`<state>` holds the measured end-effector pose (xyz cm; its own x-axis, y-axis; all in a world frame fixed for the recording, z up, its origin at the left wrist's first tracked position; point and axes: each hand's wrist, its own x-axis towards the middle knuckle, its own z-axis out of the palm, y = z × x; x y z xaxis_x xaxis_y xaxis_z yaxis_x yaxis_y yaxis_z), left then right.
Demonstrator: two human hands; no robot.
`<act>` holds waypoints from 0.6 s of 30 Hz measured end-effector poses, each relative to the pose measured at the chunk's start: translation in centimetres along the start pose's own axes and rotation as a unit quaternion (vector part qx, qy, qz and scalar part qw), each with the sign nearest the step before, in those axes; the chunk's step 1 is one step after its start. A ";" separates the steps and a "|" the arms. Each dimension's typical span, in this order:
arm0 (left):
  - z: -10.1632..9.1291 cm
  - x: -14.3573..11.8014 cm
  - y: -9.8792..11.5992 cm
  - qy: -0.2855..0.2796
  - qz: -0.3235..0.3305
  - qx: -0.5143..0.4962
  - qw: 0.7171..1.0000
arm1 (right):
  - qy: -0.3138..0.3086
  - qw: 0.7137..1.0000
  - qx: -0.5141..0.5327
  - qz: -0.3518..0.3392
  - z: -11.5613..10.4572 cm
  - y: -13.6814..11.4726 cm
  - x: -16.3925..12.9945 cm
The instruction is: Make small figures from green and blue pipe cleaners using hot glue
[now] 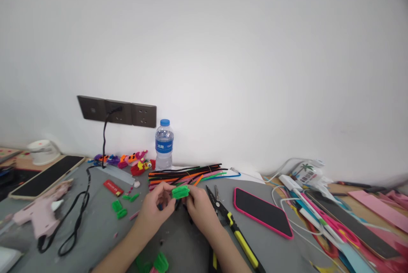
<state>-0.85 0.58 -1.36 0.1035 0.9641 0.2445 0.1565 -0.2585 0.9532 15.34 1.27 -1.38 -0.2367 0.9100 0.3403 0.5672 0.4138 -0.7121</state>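
Currently, the left hand (155, 206) and the right hand (200, 206) pinch opposite ends of a green folded pipe-cleaner piece (180, 192), in front of the water bottle (164, 145) and slightly right. Its long axis runs sideways, nearly level, one end toward each hand. Long-nose pliers (237, 230) lie beside the right forearm, right of the bottle and nearer the person; the pink-cased smartphone (263, 212) sits farther right. Just before the bottle spreads a pipe-cleaner bundle (191, 175); well left of it on the tabletop (98, 226) rests a pink glue gun (43, 213).
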 end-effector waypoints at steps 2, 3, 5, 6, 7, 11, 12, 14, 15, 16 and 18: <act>0.0 0.0 -0.1 -0.001 0.000 0.001 1.000 | 0.000 1.000 -0.002 0.000 0.0 0.0 0.0; 0.0 0.0 -0.2 -0.003 0.002 0.003 1.000 | -0.001 1.000 -0.001 0.001 0.0 -0.1 0.0; 0.0 0.0 -0.2 -0.010 0.006 0.006 1.000 | -0.002 1.000 -0.001 0.002 0.0 0.0 0.0; -0.1 0.0 -0.3 -0.011 0.007 0.008 1.000 | -0.002 1.000 -0.001 0.002 0.0 0.0 0.0; -0.1 0.0 -0.3 -0.011 0.008 0.009 1.000 | -0.002 1.000 -0.002 0.002 0.0 0.0 0.0; 0.0 0.0 -0.2 -0.008 0.007 0.007 1.000 | -0.001 1.000 -0.006 -0.001 0.1 0.1 -0.1; 0.0 0.0 -0.2 -0.008 0.005 0.006 1.000 | 0.000 1.000 -0.008 -0.001 0.1 0.1 -0.1; 0.0 0.0 -0.2 -0.007 0.005 0.005 1.000 | 0.001 1.000 -0.009 -0.002 0.1 0.1 -0.1; 0.0 0.0 -0.2 -0.007 0.006 0.006 1.000 | 0.000 1.000 -0.008 -0.003 0.1 0.1 -0.1; 0.0 0.0 -0.2 -0.007 0.008 0.008 1.000 | 0.001 1.000 -0.006 -0.003 0.1 0.1 -0.1; 0.0 0.0 -0.2 -0.007 0.013 0.010 1.000 | -0.001 1.000 -0.003 -0.003 0.0 0.1 -0.1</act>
<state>-0.84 0.58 -1.57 0.1214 0.9563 0.2661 0.1726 -0.2844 0.9431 15.39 1.22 -1.49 -0.2415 0.9074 0.3439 0.5709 0.4194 -0.7058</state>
